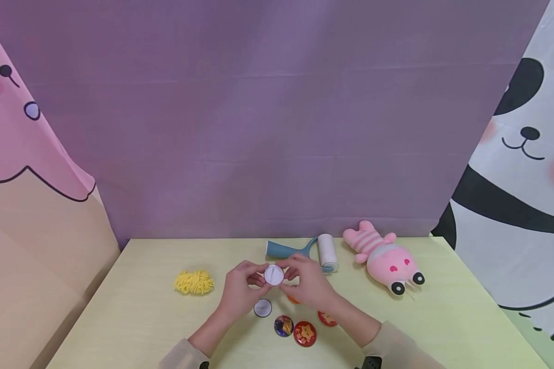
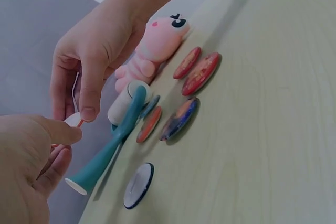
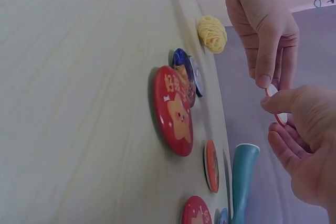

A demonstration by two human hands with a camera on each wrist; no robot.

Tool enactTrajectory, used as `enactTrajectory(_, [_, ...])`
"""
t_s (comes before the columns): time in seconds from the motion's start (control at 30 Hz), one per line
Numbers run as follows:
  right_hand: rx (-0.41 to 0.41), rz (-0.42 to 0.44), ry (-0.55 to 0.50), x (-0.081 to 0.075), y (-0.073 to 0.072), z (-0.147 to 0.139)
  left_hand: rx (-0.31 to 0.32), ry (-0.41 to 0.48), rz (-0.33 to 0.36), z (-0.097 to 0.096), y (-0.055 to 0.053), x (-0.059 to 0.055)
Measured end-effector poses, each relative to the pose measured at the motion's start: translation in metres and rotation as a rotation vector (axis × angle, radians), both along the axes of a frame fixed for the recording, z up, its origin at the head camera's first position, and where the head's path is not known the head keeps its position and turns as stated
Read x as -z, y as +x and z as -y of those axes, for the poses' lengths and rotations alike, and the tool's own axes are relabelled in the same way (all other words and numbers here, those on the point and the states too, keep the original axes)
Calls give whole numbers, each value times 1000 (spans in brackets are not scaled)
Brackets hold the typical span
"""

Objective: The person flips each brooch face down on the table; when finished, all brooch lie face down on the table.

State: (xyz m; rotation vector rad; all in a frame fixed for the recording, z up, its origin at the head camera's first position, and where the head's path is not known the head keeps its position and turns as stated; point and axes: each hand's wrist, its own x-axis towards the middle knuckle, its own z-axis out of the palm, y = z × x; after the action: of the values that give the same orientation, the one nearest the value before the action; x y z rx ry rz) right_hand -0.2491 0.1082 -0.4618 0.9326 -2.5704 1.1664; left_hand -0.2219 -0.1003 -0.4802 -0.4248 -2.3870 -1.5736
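Both hands hold a round pin badge (image 1: 274,275) above the table, its white back turned up. My left hand (image 1: 243,290) pinches its left edge; my right hand (image 1: 308,283) pinches the right edge. In the left wrist view a thin metal pin (image 2: 76,88) stands out from the badge near the right fingers. Below the hands lie several badges: a face-down one (image 1: 262,308) with a white back, a blue picture badge (image 1: 283,326), a red star badge (image 1: 305,333), another red badge (image 1: 327,319) partly behind the right forearm, and an orange badge (image 3: 211,166).
A blue-handled lint roller (image 1: 283,250) with a white roll lies behind the hands. Farther right is a pink striped plush toy (image 1: 388,259). A bundle of yellow yarn (image 1: 194,282) sits to the left. Purple cloth (image 1: 277,128) hangs behind the table (image 1: 134,318).
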Motion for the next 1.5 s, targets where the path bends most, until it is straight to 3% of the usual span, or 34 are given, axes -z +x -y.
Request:
enactTrajectory(0.47, [-2,7,92,16,-6,5,3,-136,25,4,-4,16])
enactTrajectory(1.1, [-1,40,159,32,-10,15,-27,-216,75,4,-6,30])
enactTrajectory(1.5, [54,-50,254,38,-15,22,-20,-284,75,6,-16,34])
